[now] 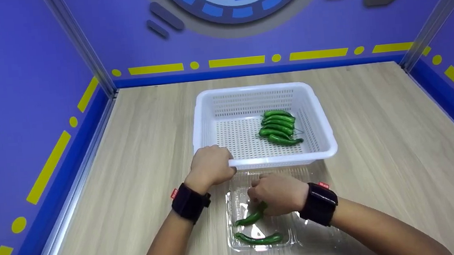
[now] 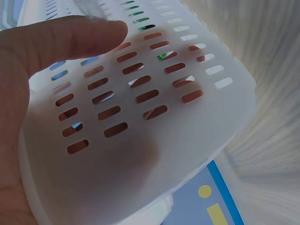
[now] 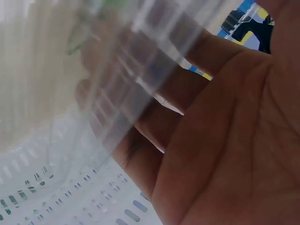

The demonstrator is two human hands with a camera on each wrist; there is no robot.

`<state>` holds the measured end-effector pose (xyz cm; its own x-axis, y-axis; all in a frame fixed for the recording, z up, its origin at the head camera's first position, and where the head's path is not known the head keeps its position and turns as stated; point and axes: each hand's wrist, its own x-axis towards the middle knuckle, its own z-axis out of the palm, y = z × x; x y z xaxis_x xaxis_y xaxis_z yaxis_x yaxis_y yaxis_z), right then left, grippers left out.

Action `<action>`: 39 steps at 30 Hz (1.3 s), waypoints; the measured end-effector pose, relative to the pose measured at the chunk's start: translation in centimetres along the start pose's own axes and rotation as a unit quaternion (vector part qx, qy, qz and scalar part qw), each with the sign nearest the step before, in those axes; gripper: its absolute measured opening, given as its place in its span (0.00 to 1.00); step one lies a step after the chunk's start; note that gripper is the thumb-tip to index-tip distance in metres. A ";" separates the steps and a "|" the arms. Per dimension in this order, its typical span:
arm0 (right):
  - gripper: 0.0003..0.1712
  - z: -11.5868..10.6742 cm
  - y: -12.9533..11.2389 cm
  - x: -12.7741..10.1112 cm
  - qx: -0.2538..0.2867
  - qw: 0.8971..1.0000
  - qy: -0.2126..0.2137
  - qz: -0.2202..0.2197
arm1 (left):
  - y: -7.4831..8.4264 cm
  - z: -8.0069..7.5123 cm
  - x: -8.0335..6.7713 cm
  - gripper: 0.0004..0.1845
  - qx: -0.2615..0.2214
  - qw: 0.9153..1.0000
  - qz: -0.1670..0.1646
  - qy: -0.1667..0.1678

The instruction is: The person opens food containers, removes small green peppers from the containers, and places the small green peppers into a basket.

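Observation:
My left hand (image 1: 212, 164) grips the near left corner of a white plastic basket (image 1: 322, 135); in the left wrist view the thumb (image 2: 89, 35) lies on its slotted outer wall. Several green chili peppers (image 1: 278, 128) lie side by side in the basket's right half. My right hand (image 1: 281, 192) is over a clear plastic container (image 1: 239, 192), holding one end of a green chili pepper (image 1: 251, 218); that end is hidden under the hand. Nearer, another green chili pepper (image 1: 259, 239) lies in the container. The right wrist view shows curved fingers (image 3: 154, 117) partly behind clear plastic.
The container stands directly in front of the basket on the wooden table (image 1: 150, 142); its right part reaches under my right forearm. Blue panels (image 1: 244, 43) with yellow marks enclose the table at the back and both sides.

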<state>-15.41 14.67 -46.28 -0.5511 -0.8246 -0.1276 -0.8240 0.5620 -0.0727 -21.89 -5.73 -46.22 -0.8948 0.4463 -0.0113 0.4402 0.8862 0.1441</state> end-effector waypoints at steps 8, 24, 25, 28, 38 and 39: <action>0.07 0.5 0.0 0.2 -0.029 1.000 0.002 -0.006 | 0.0 0.1 0.0 0.22 0.008 1.000 0.004 0.008; 0.08 0.9 0.3 0.1 0.010 1.000 0.016 0.001 | 0.0 0.1 0.1 0.20 0.012 1.000 -0.004 0.001; 0.08 0.8 0.3 0.1 0.014 1.000 0.018 0.000 | 0.0 0.1 0.1 0.20 0.013 1.000 -0.004 0.001; 0.08 0.8 0.3 0.1 0.022 0.999 0.023 -0.002 | 0.0 0.1 0.1 0.19 0.012 1.000 -0.002 0.003; 0.09 0.6 0.5 -0.1 0.046 0.998 0.030 -0.015 | -0.1 0.1 0.0 0.21 0.010 1.000 0.001 0.001; 0.08 0.6 0.6 -0.1 0.049 0.998 0.030 -0.015 | -0.1 0.1 0.1 0.21 0.011 1.000 0.001 0.003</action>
<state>-15.75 15.10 -46.94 -0.5358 -0.8419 -0.0646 -0.8248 0.5383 -0.1730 -21.96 -5.76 -46.36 -0.8943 0.4475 -0.0060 0.4435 0.8879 0.1224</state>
